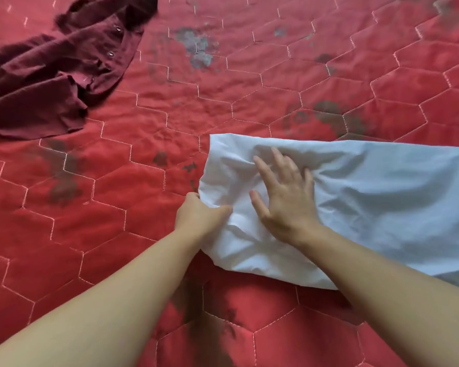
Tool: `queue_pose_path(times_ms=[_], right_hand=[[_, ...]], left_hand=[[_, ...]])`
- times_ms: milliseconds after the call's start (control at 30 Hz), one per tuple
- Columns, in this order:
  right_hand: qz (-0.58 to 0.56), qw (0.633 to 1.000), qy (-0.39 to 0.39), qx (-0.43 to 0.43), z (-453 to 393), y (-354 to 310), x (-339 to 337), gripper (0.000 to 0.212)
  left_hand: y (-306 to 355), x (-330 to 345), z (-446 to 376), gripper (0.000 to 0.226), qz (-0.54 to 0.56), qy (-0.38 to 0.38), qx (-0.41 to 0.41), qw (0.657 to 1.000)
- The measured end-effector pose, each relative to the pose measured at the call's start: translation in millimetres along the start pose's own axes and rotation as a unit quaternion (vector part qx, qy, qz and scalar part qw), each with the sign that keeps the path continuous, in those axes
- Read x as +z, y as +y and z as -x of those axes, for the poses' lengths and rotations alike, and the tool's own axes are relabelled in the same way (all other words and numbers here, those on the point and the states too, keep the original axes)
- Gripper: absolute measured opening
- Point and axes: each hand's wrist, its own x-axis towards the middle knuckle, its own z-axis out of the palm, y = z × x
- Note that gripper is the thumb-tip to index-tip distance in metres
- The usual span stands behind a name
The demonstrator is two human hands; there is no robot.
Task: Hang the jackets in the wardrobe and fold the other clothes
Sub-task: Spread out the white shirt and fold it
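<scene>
Two hands on a white cloth (pixel 361 207) lying on the red quilted bed (pixel 249 88): left hand (pixel 196 215) pinching its left edge, right hand (pixel 284 197) pressed flat with fingers spread, and a maroon shirt (pixel 51 72) crumpled well apart at far left.

Two garments lie on one red quilt (pixel 249 83): one white cloth (pixel 382 207) and one maroon shirt (pixel 45 83). Two hands show: the left hand (pixel 196 215) and the right hand (pixel 286 200).
</scene>
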Motion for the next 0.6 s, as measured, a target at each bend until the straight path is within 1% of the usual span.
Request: queue_pose_path(times_ms=[33,100,167,233,267,300,333,367,400,433,467,533,567,600], right_hand=[[0.022,0.999,-0.021,0.009,-4.8,4.3,0.3,0.066],[0.047,0.994,-0.093,0.022,-15.3,8.9,2.7,0.065],[0.020,0.993,-0.114,0.031,-24.0,6.2,0.3,0.066],[-0.031,0.996,-0.077,0.039,-19.1,-0.2,-7.8,0.068],[-0.074,0.995,-0.038,0.048,-10.0,-2.6,-13.7,0.067],[-0.135,0.989,0.000,0.062,2.6,-4.2,-20.2,0.067],[-0.208,0.974,0.025,0.081,16.8,-5.1,-27.2,0.065],[-0.288,0.951,0.037,0.104,31.2,-4.8,-34.4,0.065],[-0.370,0.918,0.040,0.137,43.6,-2.7,-42.1,0.065],[-0.451,0.874,0.034,0.176,53.6,0.3,-51.4,0.066],[-0.529,0.821,0.030,0.212,60.7,5.1,-63.0,0.064],[-0.659,0.703,0.027,0.266,66.7,22.9,-89.9,0.055],[-0.715,0.641,0.023,0.278,67.9,36.9,-103.8,0.056],[-0.763,0.584,0.017,0.277,69.3,54.5,-116.6,0.064]], left_hand=[[2.4,-1.0,1.3,0.055,0.008,-0.006,0.003,1.000],[4.3,0.0,4.8,0.043,0.032,-0.008,0.002,0.999],[4.4,1.4,8.5,0.034,0.057,-0.009,-0.008,0.998],[5.1,1.9,13.1,0.018,0.105,-0.019,-0.011,0.994],[8.5,0.7,17.6,0.012,0.135,-0.027,-0.009,0.990],[13.7,-1.4,22.5,0.014,0.160,-0.030,0.000,0.987],[21.4,-3.6,28.5,0.019,0.170,-0.028,0.024,0.985],[32.0,-4.1,35.4,0.027,0.166,-0.028,0.060,0.984],[45.3,-2.3,43.2,0.035,0.152,-0.031,0.099,0.983],[60.8,1.9,52.4,0.039,0.141,-0.036,0.134,0.980],[77.3,8.8,62.1,0.039,0.135,-0.040,0.167,0.976],[110.3,31.5,87.3,0.040,0.114,-0.054,0.234,0.964],[125.6,47.6,100.8,0.045,0.089,-0.065,0.270,0.957],[139.5,67.2,114.7,0.049,0.055,-0.078,0.305,0.948]])
